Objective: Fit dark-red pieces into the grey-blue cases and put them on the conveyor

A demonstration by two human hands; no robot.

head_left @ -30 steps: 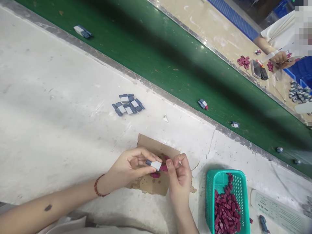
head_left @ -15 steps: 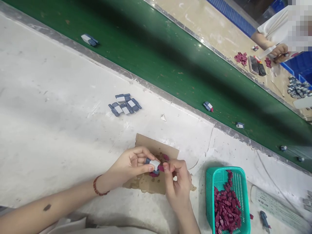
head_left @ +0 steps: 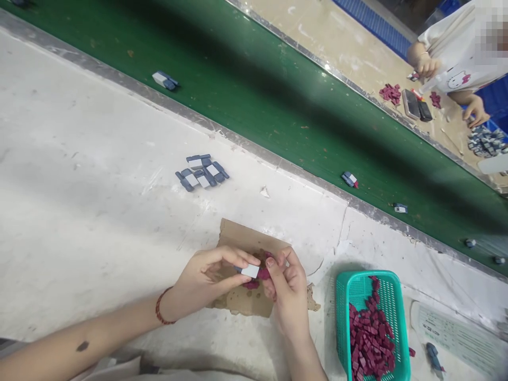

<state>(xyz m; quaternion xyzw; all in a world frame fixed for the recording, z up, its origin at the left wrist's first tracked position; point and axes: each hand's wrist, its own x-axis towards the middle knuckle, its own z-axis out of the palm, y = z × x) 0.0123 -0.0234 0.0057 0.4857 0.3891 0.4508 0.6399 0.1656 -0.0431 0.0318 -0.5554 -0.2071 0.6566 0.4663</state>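
Note:
My left hand [head_left: 216, 272] pinches a small blue-and-white plastic piece [head_left: 250, 270] between thumb and fingers. At its right end, my right hand [head_left: 289, 283] grips a small maroon piece [head_left: 263, 273] that meets the white part; whether they are joined I cannot tell. Both hands are above a stained sheet of brown cardboard [head_left: 254, 306], where more maroon pieces [head_left: 251, 284] lie partly hidden. Beyond the hands, several blue-and-white pieces [head_left: 203, 172] are grouped on the white table.
A green basket [head_left: 341, 317] of maroon pieces [head_left: 371, 338] stands at right, near a loose blue piece [head_left: 434, 357]. A green conveyor belt [head_left: 254, 106] carries several pieces. Across it, a co-worker's hands [head_left: 429, 66] are near maroon and blue-white piles.
The pieces on the belt have shifted right and slightly down. My hands remain over the cardboard, the held piece turned slightly with its white face up. The co-worker's hands have moved apart.

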